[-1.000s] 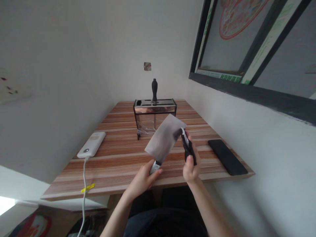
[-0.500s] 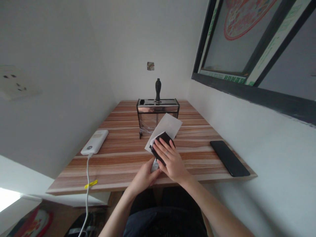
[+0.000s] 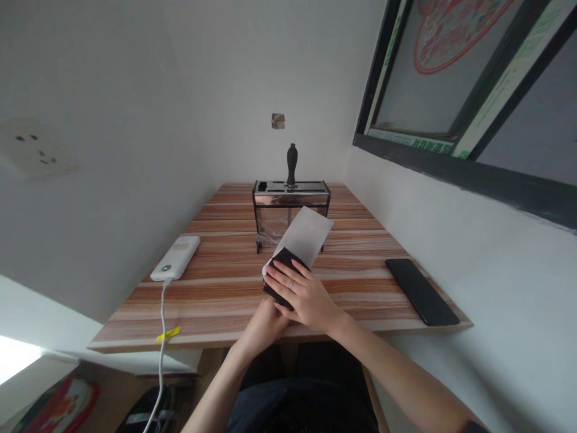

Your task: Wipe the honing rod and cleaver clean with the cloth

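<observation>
A cleaver [image 3: 311, 233] with a broad, pale grey blade points away from me, slanting up to the right above the table's near half. My left hand [image 3: 265, 325] is closed at its near end, around the handle, which my hands mostly hide. My right hand [image 3: 306, 297] lies over a black pad [image 3: 285, 258], pressing it on the lower blade with its fingers stretched across it. A ring shows on one right finger. Whether the pad is cloth or sponge is unclear. Something white shows at the pad's left edge.
Behind the blade stands a knife holder [image 3: 291, 198] with a slotted metal top and a black handle [image 3: 292, 163] upright in it. A white power bank [image 3: 177, 257] with its cable lies left, a black phone [image 3: 421, 291] right. Walls border the wood-grain table [image 3: 216, 300].
My right hand and the black pad have slid down and left along the blade towards the handle. More of the blade now shows, and less of the handle.
</observation>
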### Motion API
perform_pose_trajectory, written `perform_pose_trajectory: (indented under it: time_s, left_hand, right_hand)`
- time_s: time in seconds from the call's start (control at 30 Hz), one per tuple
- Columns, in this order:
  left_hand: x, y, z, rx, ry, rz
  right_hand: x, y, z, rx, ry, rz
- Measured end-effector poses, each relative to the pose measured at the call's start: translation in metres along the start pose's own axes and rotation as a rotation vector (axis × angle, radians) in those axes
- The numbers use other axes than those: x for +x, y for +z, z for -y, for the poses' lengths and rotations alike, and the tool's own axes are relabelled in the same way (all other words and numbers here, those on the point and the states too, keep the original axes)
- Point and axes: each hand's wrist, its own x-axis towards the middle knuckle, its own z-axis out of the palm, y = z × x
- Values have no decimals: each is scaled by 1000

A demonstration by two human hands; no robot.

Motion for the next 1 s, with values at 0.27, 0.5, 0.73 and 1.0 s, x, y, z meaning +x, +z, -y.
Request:
perform_pose_trajectory:
  time_s: [0.27,0.5,0.73,1.0]
  left_hand:
    - [-3,-1,-10,86,22,-27]
    - [-5,-3,-18,103,-13,111]
    - [-6,-2,-18,145,12,104]
    - [-4,-2,-17,186,-24,111]
  right_hand:
    - [6,-5,-6,15,23,-66]
    - [10,-20,-33,-119,112,-67]
    - [20,-36,-64,-276,234,-178]
    - [30,-40,-76,-418,303,-204]
